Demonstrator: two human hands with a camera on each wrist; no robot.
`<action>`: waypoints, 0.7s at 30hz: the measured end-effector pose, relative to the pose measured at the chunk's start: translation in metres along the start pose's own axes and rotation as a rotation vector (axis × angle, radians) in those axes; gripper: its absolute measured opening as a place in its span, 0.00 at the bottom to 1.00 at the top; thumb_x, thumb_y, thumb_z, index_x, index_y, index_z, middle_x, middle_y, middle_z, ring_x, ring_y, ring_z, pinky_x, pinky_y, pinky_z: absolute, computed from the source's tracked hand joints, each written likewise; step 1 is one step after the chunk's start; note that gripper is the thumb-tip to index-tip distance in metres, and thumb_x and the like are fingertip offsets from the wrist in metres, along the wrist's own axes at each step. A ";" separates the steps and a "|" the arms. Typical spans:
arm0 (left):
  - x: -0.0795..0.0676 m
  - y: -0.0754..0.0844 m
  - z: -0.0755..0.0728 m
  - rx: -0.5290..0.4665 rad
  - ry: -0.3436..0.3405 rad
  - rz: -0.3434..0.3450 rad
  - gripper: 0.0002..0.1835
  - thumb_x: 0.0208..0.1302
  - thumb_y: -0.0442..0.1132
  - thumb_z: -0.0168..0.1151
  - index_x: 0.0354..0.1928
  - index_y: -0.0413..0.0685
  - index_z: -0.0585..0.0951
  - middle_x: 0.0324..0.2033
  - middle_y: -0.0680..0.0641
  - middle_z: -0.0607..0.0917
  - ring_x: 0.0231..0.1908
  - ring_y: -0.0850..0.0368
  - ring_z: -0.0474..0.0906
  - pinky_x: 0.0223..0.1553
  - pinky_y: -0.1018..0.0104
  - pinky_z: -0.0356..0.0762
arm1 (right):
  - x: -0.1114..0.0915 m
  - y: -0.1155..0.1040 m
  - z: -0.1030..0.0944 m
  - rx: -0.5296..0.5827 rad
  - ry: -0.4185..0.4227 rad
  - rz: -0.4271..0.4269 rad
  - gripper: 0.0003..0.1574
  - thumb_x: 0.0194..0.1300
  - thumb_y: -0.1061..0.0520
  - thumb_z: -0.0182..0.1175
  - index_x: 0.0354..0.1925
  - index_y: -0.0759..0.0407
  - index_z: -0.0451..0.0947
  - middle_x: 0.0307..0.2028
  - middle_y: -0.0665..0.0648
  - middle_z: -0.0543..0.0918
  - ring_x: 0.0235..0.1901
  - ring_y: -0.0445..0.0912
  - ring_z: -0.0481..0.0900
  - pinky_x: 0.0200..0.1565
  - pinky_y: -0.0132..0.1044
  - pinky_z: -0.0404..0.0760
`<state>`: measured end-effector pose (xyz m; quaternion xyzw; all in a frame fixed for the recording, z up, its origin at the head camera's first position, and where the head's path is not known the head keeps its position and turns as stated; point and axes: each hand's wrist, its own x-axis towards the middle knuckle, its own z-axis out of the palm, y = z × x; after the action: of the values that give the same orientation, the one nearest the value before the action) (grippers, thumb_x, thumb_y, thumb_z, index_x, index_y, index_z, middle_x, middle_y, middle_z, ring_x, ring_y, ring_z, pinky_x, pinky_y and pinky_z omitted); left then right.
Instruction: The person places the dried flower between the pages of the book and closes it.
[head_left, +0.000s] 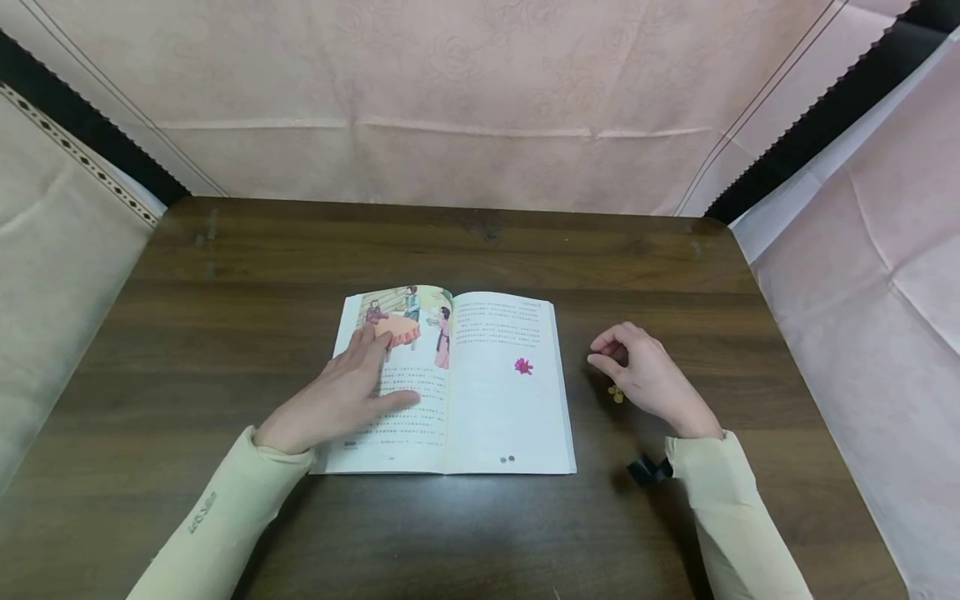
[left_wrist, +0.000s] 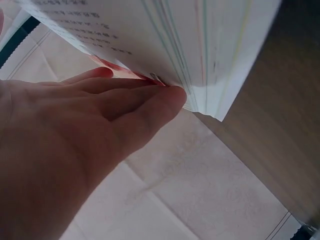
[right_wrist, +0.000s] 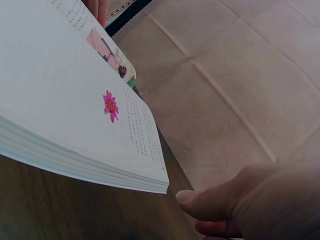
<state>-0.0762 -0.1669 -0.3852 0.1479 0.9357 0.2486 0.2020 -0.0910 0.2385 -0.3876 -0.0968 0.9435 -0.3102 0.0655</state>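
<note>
An open book (head_left: 498, 425) lies on the table, with a picture and text on its left page and text on its right page. My left hand (head_left: 352, 387) rests on the left page with fingers straight, partly covering the picture and text. On the right page lies a small pink flower (head_left: 523, 366), its orange centre plain in the right wrist view. My right hand (head_left: 648, 375) is over the table right of the book, fingers loosely bent, with nothing visible between thumb and fingers. Beside its thumb side shows a small yellow flower-like piece (head_left: 617, 394).
The dark wooden table (head_left: 480, 533) reaches back to a pale cloth (head_left: 450, 100). More cloth hangs at the left and right sides, with black strips at the back corners. A black wrist camera (head_left: 649, 470) sits by the right cuff.
</note>
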 end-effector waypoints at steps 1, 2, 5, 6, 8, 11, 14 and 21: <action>0.001 0.000 0.000 0.001 -0.001 0.004 0.60 0.57 0.72 0.57 0.76 0.40 0.44 0.76 0.40 0.36 0.74 0.43 0.32 0.69 0.38 0.43 | 0.000 0.000 0.000 0.003 -0.001 0.002 0.09 0.65 0.57 0.65 0.43 0.56 0.78 0.39 0.54 0.77 0.37 0.47 0.74 0.39 0.41 0.76; 0.001 0.000 0.001 0.000 -0.002 0.008 0.60 0.57 0.71 0.59 0.76 0.40 0.44 0.76 0.40 0.37 0.74 0.43 0.32 0.69 0.38 0.44 | 0.000 0.001 0.000 0.007 -0.002 0.005 0.09 0.65 0.57 0.65 0.43 0.56 0.78 0.39 0.54 0.77 0.37 0.48 0.74 0.39 0.41 0.76; 0.002 0.001 0.001 0.002 0.001 0.021 0.59 0.57 0.67 0.63 0.76 0.40 0.44 0.76 0.40 0.39 0.74 0.43 0.33 0.69 0.40 0.44 | 0.000 0.001 0.001 0.012 -0.001 0.014 0.09 0.65 0.57 0.65 0.43 0.56 0.78 0.39 0.54 0.77 0.37 0.48 0.74 0.39 0.41 0.76; 0.003 0.001 0.001 0.002 0.001 0.023 0.59 0.57 0.66 0.64 0.76 0.40 0.44 0.76 0.40 0.39 0.75 0.44 0.34 0.70 0.41 0.45 | -0.001 0.001 0.001 0.011 -0.001 0.015 0.09 0.65 0.57 0.65 0.43 0.56 0.78 0.39 0.54 0.77 0.37 0.48 0.74 0.38 0.41 0.76; 0.004 0.002 0.001 0.003 0.001 0.029 0.59 0.56 0.64 0.65 0.76 0.40 0.44 0.76 0.40 0.41 0.75 0.43 0.35 0.70 0.42 0.45 | -0.001 0.001 0.001 0.009 0.001 0.021 0.09 0.65 0.57 0.65 0.43 0.56 0.78 0.39 0.54 0.77 0.37 0.48 0.74 0.38 0.41 0.77; 0.005 0.003 0.001 0.013 0.003 0.037 0.58 0.56 0.63 0.67 0.76 0.39 0.46 0.75 0.38 0.44 0.74 0.42 0.38 0.69 0.42 0.47 | -0.001 0.002 0.002 0.004 0.001 0.031 0.09 0.64 0.57 0.66 0.43 0.55 0.77 0.39 0.54 0.76 0.37 0.49 0.74 0.37 0.41 0.77; 0.005 0.004 0.000 0.018 -0.001 0.037 0.58 0.56 0.62 0.68 0.76 0.39 0.46 0.75 0.38 0.46 0.74 0.41 0.40 0.69 0.41 0.47 | -0.001 0.002 0.003 0.003 -0.001 0.037 0.10 0.64 0.57 0.66 0.43 0.55 0.77 0.39 0.54 0.76 0.37 0.49 0.74 0.37 0.41 0.77; 0.005 0.005 0.000 0.013 0.006 0.040 0.58 0.54 0.60 0.70 0.75 0.39 0.47 0.75 0.37 0.48 0.74 0.40 0.42 0.69 0.41 0.48 | -0.001 0.002 0.004 0.011 0.003 0.034 0.10 0.64 0.57 0.66 0.43 0.56 0.78 0.39 0.54 0.77 0.38 0.49 0.74 0.38 0.40 0.76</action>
<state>-0.0800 -0.1610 -0.3843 0.1672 0.9347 0.2472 0.1930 -0.0897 0.2384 -0.3922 -0.0799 0.9433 -0.3146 0.0696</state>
